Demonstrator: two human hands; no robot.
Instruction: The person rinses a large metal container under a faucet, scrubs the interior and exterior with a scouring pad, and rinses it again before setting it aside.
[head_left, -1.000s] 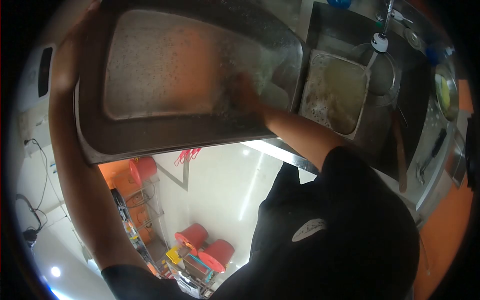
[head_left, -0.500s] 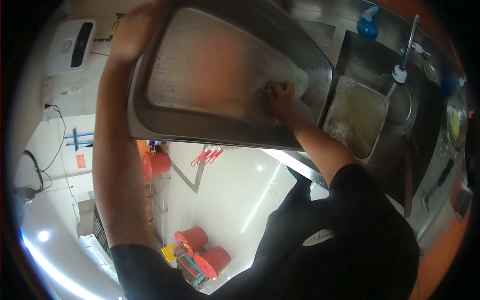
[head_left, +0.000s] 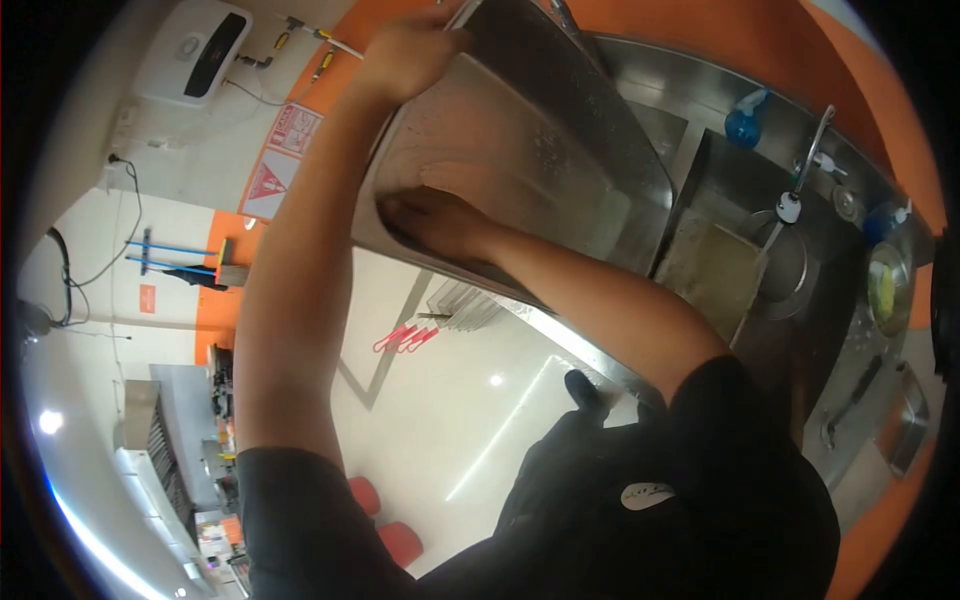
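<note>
Look at a deep metal pan (head_left: 560, 150), oblong with rounded corners, smooth and dull-grey, beaded with droplets along an inner wall. Find it tipped up on its side to the left of the sink (head_left: 835, 250), with its open side towards the camera. See beside it a smaller rectangular tray (head_left: 712, 268) of cloudy, yellowish liquid, a flexible metal tap (head_left: 788, 207) with a white head, and a rounded blue spray bottle (head_left: 743, 128). Compare with the earlier frame: seen narrower and more steeply angled now, and reached into at the end near the left arm rather than towards the tray. Note the left hand (head_left: 415, 58) closed over the upper rim, and the right hand (head_left: 435, 222) palm down in the lower corner, touching metal, with fingers partly hidden; cannot tell how far spread, or whether around anything.
</note>
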